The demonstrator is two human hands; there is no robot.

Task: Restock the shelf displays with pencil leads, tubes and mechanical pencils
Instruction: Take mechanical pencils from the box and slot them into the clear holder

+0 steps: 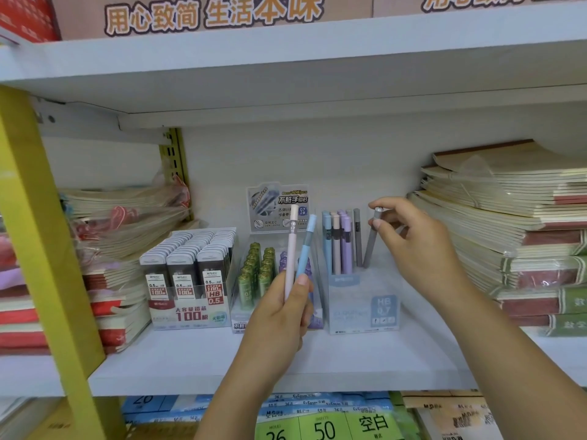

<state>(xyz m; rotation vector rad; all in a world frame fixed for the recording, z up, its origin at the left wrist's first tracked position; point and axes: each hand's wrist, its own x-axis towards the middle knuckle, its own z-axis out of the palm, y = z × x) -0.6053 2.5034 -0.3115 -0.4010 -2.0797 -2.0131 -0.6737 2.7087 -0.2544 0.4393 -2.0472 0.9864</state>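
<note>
My left hand (pixel 282 315) grips two upright lead tubes, a pale pink one (pixel 291 246) and a light blue one (pixel 305 246), in front of the middle display. My right hand (pixel 413 239) pinches the top of a grey tube (pixel 371 246) that leans inside the clear HB 0.7 display box (pixel 362 309). Several blue, pink, purple and grey tubes (pixel 340 242) stand in that box. To its left is a display with green and purple lead tubes (pixel 257 274), and further left a box of flat 0.5 HB lead cases (pixel 187 274).
Stacks of notebooks (pixel 508 236) fill the right side of the white shelf (pixel 222 360); wrapped notebooks (pixel 120 223) lie at the left. A yellow upright post (pixel 41 249) stands at the left front. Paper packs (pixel 317 417) sit on the shelf below.
</note>
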